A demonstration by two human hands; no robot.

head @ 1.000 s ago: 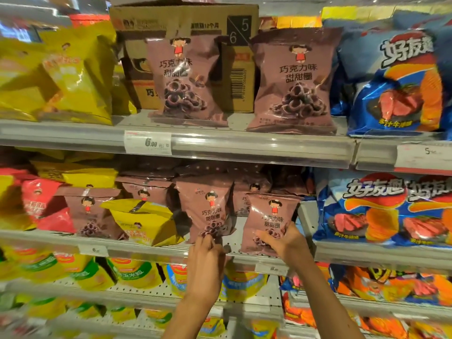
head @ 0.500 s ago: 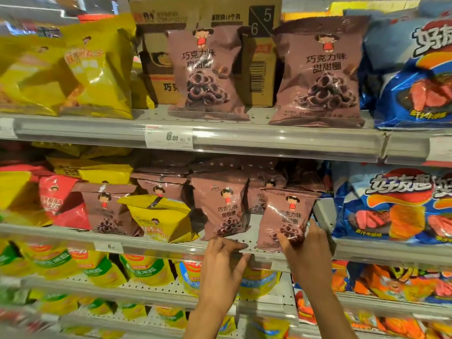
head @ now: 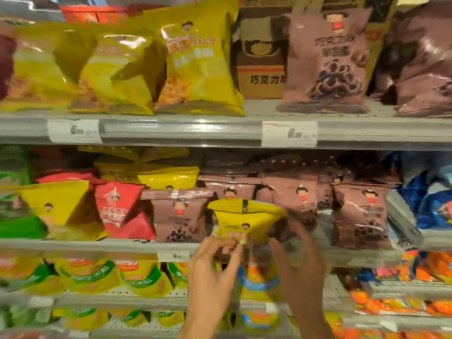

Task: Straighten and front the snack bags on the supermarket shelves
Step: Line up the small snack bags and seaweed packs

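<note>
A small yellow snack bag stands on the middle shelf among brown chocolate-ring bags. One brown bag is at its left, and others are at its right and behind it. My left hand pinches the yellow bag's bottom edge between thumb and fingers. My right hand is blurred by motion, with its fingers raised against the bag's lower right side. Whether it grips the bag is unclear.
Large yellow bags, a cardboard box and big brown bags fill the top shelf. Red and yellow bags sit left on the middle shelf, blue bags right. Green-and-yellow bags lie below.
The view has swung left. Both hands left the two brown bags and moved left to the small yellow bag; my left hand now pinches its bottom.
</note>
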